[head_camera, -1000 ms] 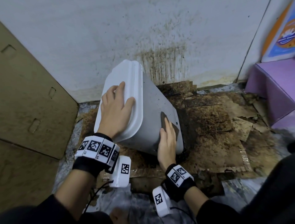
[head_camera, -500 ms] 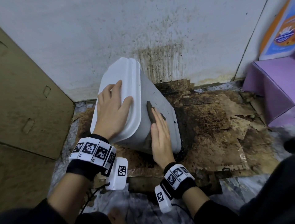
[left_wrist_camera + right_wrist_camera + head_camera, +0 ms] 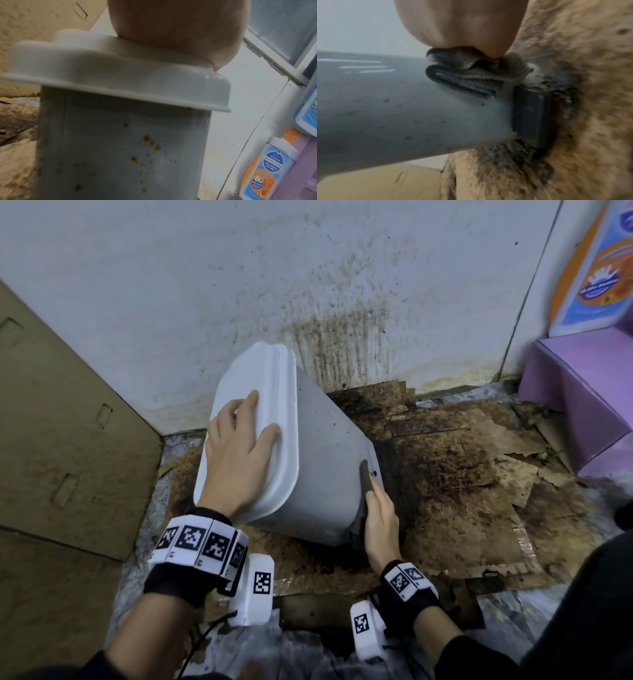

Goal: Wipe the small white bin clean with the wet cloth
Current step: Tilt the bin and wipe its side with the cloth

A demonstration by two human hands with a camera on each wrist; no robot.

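The right hand (image 3: 382, 520) has slid the dark cloth (image 3: 363, 491) down the side of the white bin (image 3: 325, 474). Half a second ago the cloth was higher up, near the lid in the middle of the frame. Now it sits at the bin's bottom edge, lower and more to the right.

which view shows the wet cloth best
The right wrist view: the cloth fills the middle, folded layers clear, pressed by the right hand against the bin near its base. The head view shows only a dark strip beside the fingers. The left wrist view doesn't show it.
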